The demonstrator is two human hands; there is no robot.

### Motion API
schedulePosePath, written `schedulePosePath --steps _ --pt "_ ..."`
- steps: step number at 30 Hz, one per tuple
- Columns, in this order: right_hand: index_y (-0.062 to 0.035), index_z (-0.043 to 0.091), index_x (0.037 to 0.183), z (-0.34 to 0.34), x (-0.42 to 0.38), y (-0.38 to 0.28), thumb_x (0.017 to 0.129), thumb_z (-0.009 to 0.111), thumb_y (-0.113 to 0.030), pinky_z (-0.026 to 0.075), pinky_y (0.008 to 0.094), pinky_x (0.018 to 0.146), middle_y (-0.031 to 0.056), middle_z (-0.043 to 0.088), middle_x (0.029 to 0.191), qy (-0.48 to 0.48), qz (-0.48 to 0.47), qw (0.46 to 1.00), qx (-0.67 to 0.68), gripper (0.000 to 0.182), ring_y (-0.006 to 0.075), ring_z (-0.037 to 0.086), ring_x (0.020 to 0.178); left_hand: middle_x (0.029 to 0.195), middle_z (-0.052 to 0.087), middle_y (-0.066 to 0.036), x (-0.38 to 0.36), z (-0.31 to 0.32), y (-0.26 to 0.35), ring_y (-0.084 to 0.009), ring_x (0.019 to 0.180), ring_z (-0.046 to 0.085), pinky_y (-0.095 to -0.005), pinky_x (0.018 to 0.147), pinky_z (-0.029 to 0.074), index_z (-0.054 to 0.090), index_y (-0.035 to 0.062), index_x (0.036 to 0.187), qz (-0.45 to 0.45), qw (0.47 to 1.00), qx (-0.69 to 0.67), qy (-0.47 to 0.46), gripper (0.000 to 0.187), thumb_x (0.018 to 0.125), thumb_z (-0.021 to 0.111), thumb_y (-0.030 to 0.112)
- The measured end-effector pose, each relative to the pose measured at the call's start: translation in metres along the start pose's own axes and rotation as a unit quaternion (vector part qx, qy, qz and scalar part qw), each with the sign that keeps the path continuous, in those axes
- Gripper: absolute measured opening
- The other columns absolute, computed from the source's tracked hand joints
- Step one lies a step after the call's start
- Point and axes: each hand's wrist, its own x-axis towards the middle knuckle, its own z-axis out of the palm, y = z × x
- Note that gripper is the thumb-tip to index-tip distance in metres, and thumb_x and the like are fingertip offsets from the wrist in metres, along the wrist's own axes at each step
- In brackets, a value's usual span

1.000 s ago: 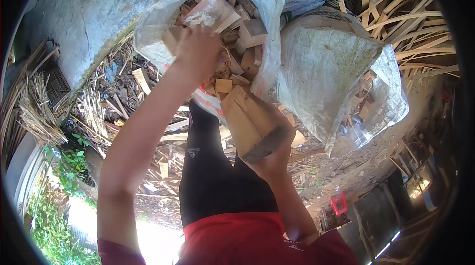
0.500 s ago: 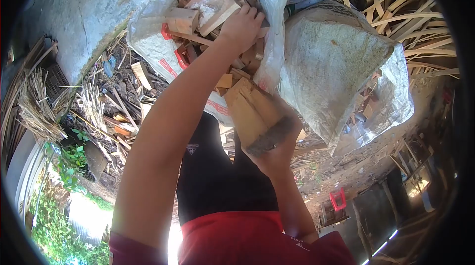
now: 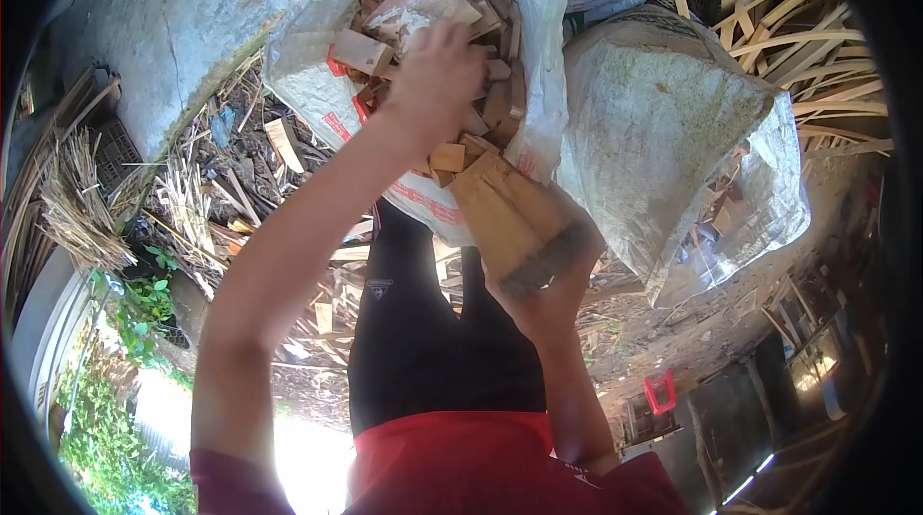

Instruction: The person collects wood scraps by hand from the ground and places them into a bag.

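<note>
My right hand [image 3: 567,279] is closed around pale wooden offcuts [image 3: 510,202], held side by side with a dark, rough end towards me. Their far ends overlap the near rim of a white woven sack [image 3: 540,10]. Wood scraps [image 3: 503,109] of many shapes fill that sack. Over the scraps is my left hand [image 3: 437,82], its fingers blurred by motion close to a broad wood block [image 3: 423,5] with a whitish face. A smaller block [image 3: 363,51] lies left of the hand. A small square-ended piece [image 3: 447,157] sits just beyond the held offcuts.
A second, dirty white sack [image 3: 663,121] stands to the right, with scraps showing in its opening. Curved wood strips [image 3: 798,44] spread at the upper right. Splinters and bark [image 3: 240,178] litter the ground left, beside a concrete slab [image 3: 183,15]. A red plastic stool [image 3: 660,392] is farther off.
My left hand has moved left and nearer to me over the scraps, away from the sack's right side. My right hand still holds the offcuts. The view has shifted slightly.
</note>
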Motion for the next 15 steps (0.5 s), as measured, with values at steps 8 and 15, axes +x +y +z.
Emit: schedulePosePath --steps 8,15 --pt "0.0024 0.029 0.147 -0.013 0.018 0.0 0.062 0.096 -0.013 0.043 0.0441 0.113 0.0199 0.043 0.143 0.021 0.046 0.999 -0.002 0.109 0.0313 0.051 0.132 0.13 0.059 -0.015 -0.032 0.002 -0.056 -0.0327 0.131 0.05 -0.0438 0.109 0.043 0.063 0.0042 0.128 -0.041 0.98 -0.139 -0.133 0.056 0.074 0.078 0.012" --pt "0.0019 0.03 0.147 -0.015 0.021 0.005 0.061 0.095 -0.012 0.043 0.0453 0.112 0.0193 0.044 0.142 0.028 0.03 0.999 0.007 0.108 0.0314 0.05 0.132 0.125 0.064 -0.009 0.002 0.048 -0.016 -0.0264 0.124 0.057 -0.041 0.108 0.042 0.06 0.0081 0.13 0.164 0.976 -0.117 -0.086 0.06 0.073 0.08 0.014"
